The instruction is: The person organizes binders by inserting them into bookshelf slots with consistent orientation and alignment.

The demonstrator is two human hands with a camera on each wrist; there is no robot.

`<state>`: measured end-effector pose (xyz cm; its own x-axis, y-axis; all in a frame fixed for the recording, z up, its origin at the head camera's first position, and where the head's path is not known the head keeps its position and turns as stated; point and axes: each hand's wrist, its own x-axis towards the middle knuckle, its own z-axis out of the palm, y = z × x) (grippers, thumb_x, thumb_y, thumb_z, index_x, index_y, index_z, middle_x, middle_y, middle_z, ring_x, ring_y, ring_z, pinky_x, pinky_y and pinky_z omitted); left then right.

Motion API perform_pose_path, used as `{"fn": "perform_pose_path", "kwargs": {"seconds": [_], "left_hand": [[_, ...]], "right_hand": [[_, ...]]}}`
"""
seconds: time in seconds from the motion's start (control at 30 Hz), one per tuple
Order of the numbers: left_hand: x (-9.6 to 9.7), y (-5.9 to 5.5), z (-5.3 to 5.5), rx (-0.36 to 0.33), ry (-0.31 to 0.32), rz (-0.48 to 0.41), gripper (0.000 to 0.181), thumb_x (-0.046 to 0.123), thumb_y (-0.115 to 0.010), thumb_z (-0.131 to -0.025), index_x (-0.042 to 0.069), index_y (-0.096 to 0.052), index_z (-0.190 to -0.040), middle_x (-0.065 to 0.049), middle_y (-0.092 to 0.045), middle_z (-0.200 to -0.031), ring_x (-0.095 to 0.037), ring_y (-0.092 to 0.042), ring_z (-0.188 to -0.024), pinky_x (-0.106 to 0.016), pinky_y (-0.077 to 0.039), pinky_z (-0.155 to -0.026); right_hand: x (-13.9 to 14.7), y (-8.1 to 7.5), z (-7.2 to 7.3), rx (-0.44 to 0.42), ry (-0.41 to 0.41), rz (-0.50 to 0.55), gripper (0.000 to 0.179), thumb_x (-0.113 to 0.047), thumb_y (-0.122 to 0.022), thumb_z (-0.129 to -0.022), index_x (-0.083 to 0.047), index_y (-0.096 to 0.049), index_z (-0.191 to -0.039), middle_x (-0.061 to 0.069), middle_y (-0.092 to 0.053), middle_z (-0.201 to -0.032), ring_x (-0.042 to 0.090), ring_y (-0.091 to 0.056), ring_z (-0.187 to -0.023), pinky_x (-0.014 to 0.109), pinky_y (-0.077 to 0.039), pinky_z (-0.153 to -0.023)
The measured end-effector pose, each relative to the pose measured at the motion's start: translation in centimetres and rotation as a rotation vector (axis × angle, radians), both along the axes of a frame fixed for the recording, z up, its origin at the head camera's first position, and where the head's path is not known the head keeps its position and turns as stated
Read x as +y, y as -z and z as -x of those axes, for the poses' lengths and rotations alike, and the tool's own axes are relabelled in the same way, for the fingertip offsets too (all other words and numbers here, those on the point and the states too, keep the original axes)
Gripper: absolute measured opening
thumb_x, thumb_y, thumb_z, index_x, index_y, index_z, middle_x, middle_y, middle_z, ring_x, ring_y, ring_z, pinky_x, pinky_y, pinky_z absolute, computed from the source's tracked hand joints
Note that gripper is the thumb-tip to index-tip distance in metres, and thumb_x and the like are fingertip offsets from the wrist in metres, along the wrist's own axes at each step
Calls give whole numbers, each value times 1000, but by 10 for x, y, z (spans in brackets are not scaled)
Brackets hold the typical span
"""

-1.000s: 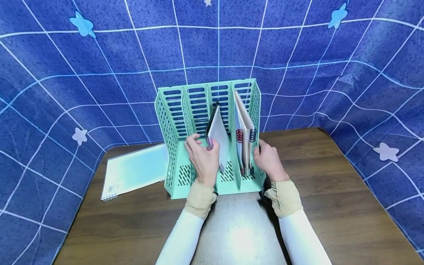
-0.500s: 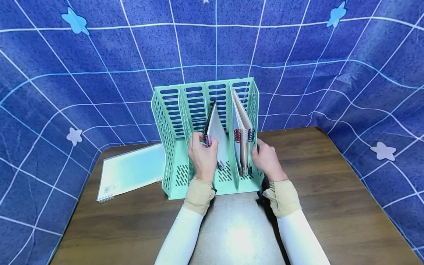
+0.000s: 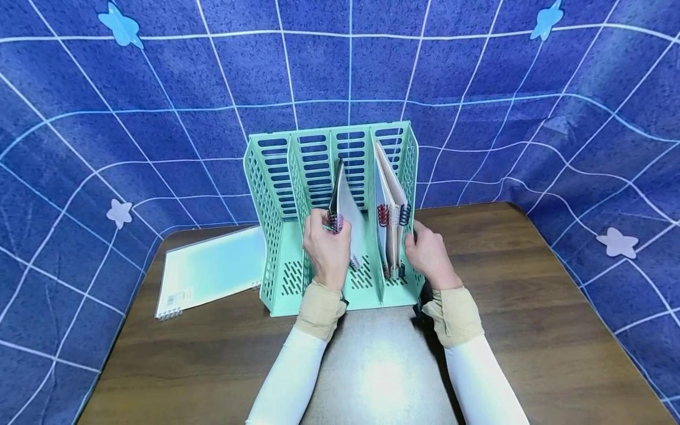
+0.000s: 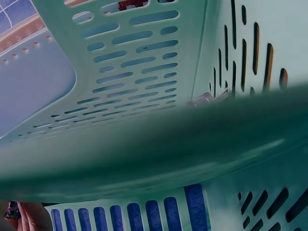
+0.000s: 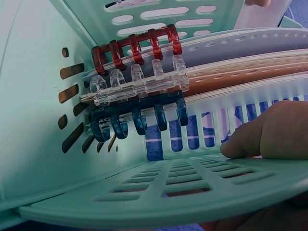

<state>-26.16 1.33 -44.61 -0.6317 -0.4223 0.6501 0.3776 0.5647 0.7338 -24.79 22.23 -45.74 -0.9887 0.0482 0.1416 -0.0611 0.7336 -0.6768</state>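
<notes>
A mint-green file rack (image 3: pixel 289 302) with several slotted compartments stands on the table. In its second compartment from the right, ring-bound notebooks (image 3: pixel 352 203), one dark and one pale, stand on edge, leaning slightly. My left hand (image 3: pixel 328 251) pinches their front edge by the upper rings; the left wrist view shows mostly a divider, with a bit of the hand (image 4: pixel 32 217) low at the left. My right hand (image 3: pixel 431 257) grips the rack's right side wall, thumb (image 5: pixel 250 134) inside. Beside that thumb stand binders (image 3: pixel 392 183) with red, clear and dark blue rings (image 5: pixel 139 115).
A pale blue-green spiral notebook (image 3: pixel 212 271) lies flat on the brown wooden table (image 3: pixel 531 330), left of the rack and close against it. Behind the table hangs a blue curtain (image 3: pixel 451 71) with white lines and stars.
My left fingers have come together on the notebooks' ringed front edge, and the notebooks' top has shifted slightly left. My right hand keeps its hold on the rack wall.
</notes>
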Motion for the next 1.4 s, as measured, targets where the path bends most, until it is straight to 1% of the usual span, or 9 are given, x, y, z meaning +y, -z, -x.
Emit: {"fn": "perform_pose_path", "kwargs": {"seconds": [0.2, 0.37, 0.57, 0.63, 0.77, 0.87, 1.03, 1.17, 1.4], "left_hand": [[0, -2, -1, -39, 30, -62, 32, 9, -78, -79, 10, -56, -103, -3, -61, -91, -20, -61, -80, -36, -52, -69], [0, -3, -3, -59, 24, -67, 49, 16, -83, -79, 12, -53, -117, -6, -58, -98, -21, -60, -81, -33, -52, -62], [-3, -11, -14, -111, 48, 4, 64, 21, -86, -78, 15, -49, -130, -11, -51, -120, -23, -57, -84, -33, -52, -62], [-6, -17, -20, -140, 59, 33, 69, 24, -87, -77, 14, -48, -134, -13, -49, -125, -22, -54, -78, -33, -52, -63], [-17, -29, -32, -157, 112, 66, 76, 26, -88, -78, 13, -46, -139, -13, -47, -128, -19, -50, -68, -32, -50, -60], [-28, -33, -39, -155, 184, 92, 79, 29, -88, -79, 15, -44, -143, -11, -46, -131, -16, -52, -71, -30, -50, -60], [-56, -38, -51, -130, 271, 91, 66, 27, -80, -86, 14, -48, -141, -10, -49, -132, -20, -57, -79, -31, -49, -65], [-85, -48, -58, -66, 247, 53, 42, 16, -69, -90, 9, -58, -130, -10, -59, -122, -22, -59, -78, -29, -48, -66], [-139, -52, -57, 18, 91, 48, 26, 1, -56, -88, 4, -69, -111, -8, -73, -100, -10, -59, -75, -20, -48, -66]], "right_hand": [[-2, 0, 1, 0, -1, 9, 44, -21, -44, -106, -6, -53, -147, 14, -61, -78, 22, -51, -51, 37, -44, -50], [-2, 2, 1, -7, -9, 17, 44, -21, -44, -106, -5, -52, -147, 14, -59, -75, 22, -51, -51, 37, -44, -50], [-3, 4, 0, -4, -6, 14, 41, -19, -46, -106, -5, -54, -144, 18, -66, -91, 25, -55, -59, 37, -44, -52], [-3, 5, 0, -8, -7, 11, 41, -19, -46, -106, -6, -54, -144, 17, -64, -86, 25, -54, -58, 37, -44, -53], [-2, 4, 0, -16, -7, 11, 42, -20, -44, -106, -7, -53, -145, 15, -59, -77, 24, -53, -55, 37, -45, -52], [-2, 3, 0, -5, -4, 3, 41, -20, -44, -106, -7, -54, -143, 16, -61, -80, 26, -55, -58, 37, -45, -53], [-2, 4, 1, 11, -9, -5, 39, -21, -44, -106, -7, -57, -140, 17, -64, -86, 27, -56, -61, 37, -44, -54], [-2, 5, 2, 24, -14, -7, 39, -20, -45, -105, -7, -57, -140, 17, -62, -82, 26, -54, -58, 38, -43, -53], [0, 4, 2, 20, -6, -6, 40, -20, -44, -105, -6, -56, -141, 17, -62, -82, 28, -55, -60, 38, -44, -54]]}}
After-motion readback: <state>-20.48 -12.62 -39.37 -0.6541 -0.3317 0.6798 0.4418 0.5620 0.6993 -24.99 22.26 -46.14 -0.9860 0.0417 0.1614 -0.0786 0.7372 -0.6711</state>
